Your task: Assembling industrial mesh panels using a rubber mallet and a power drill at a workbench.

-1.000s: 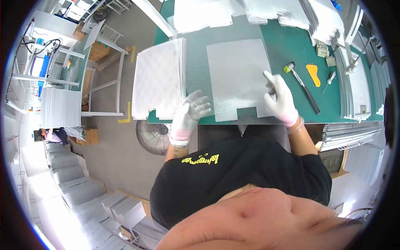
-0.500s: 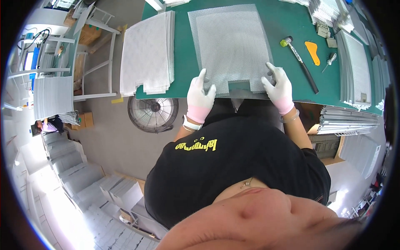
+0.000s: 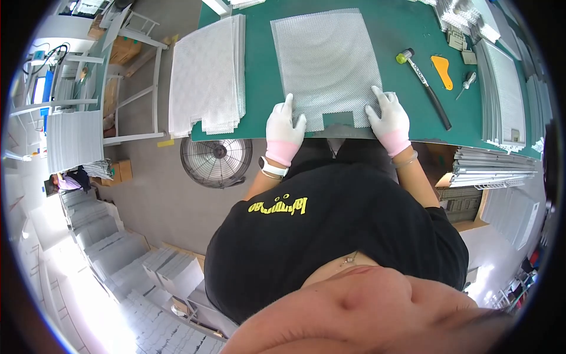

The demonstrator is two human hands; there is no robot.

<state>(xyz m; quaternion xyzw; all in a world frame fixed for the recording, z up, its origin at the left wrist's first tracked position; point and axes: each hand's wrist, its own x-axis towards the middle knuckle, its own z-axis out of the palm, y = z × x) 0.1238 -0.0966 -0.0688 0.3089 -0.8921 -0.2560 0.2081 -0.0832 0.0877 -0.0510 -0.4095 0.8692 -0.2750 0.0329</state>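
A silvery mesh sheet with a notch in its near edge lies flat on the green-topped table. It may be more than one layer. At its near left corner is my left hand, in a white glove with a pink cuff, the index finger stretched along the side edge and the thumb apart. My right hand, gloved alike, rests its fingertips against the near right edge, fingers and thumb spread. Neither hand is closed around the sheet. To the left lies a stack of similar notched mesh sheets.
Right of the sheet lie a mallet with a black handle, a yellow flat tool and a small screwdriver. Stacked mesh panels stand at the table's right end. A floor fan sits beyond the table's near left edge.
The mesh layers, offset from each other before, now lie with their edges nearly matched. My right hand has shifted slightly left with the right edge; my left hand has hardly moved.
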